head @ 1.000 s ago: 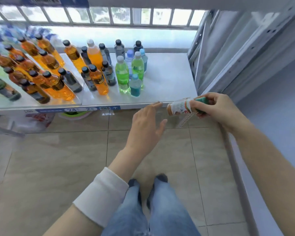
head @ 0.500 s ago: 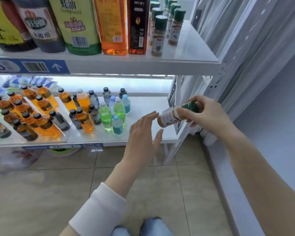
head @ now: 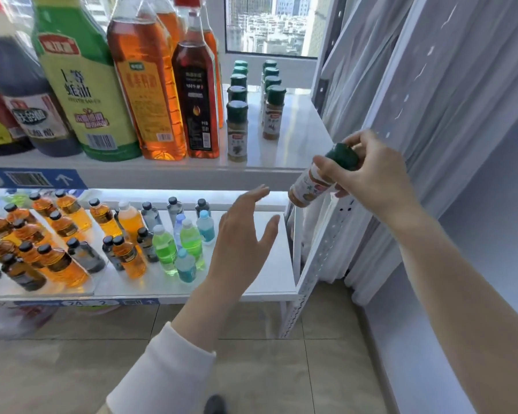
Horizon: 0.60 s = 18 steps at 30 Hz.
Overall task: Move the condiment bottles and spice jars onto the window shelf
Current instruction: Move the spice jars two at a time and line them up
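My right hand [head: 371, 177] grips a spice jar [head: 310, 186] with a green cap and orange contents, tilted with its base pointing down-left, just off the front right corner of the upper window shelf [head: 293, 135]. Two rows of green-capped spice jars [head: 237, 127] stand on that shelf, beside tall condiment bottles [head: 150, 85] of oil and sauce to their left. My left hand [head: 243, 234] hovers open, fingers spread, above the lower shelf and touches nothing.
The lower shelf [head: 269, 282] carries several small drink bottles [head: 126, 249], orange, green, blue and dark. A perforated white upright [head: 314, 264] stands at the shelves' right end, with grey curtains [head: 416, 85] behind it. Below is tiled floor [head: 72, 375].
The view has risen from the lower shelf to the upper shelf. My right hand has lifted the spice jar up toward the upper shelf's right corner; my left hand stays open below.
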Motion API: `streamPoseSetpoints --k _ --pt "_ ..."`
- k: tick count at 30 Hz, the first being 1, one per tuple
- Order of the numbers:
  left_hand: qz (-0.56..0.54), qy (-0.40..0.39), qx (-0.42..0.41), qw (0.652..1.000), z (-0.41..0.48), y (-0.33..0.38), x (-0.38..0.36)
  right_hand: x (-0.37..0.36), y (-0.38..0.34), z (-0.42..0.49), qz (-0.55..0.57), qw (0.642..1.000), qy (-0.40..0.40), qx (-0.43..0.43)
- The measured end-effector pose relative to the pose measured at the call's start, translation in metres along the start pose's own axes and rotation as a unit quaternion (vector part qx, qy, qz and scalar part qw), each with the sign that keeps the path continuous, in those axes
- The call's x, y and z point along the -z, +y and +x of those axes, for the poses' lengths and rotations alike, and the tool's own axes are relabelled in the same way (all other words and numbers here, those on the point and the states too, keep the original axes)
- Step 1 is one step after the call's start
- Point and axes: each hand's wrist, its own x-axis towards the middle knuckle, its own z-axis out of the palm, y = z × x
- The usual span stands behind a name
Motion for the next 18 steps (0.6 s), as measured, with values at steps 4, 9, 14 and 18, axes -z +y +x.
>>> streamPoseSetpoints --k 4,9,14,18 --pt "-0.008 0.035 -0.021 0.999 0.04 -0.005 -0.001 -0.006 -0.003 0.044 -0.02 0.999 0.012 0.026" --pt "-0.026 0.049 -0.038 0.998 0.074 -0.016 -0.006 -0.024 -0.007 0.093 -0.068 0.996 -0.008 0.053" --pt "-0.03 0.036 -0.024 0.999 0.092 -0.028 -0.017 -0.043 -0.006 0.127 -0.108 0.99 -0.029 0.083" --pt "-0.029 0.028 -0.007 0.999 0.097 -0.034 -0.023 -0.056 -0.004 0.141 -0.133 0.984 -0.047 0.108"
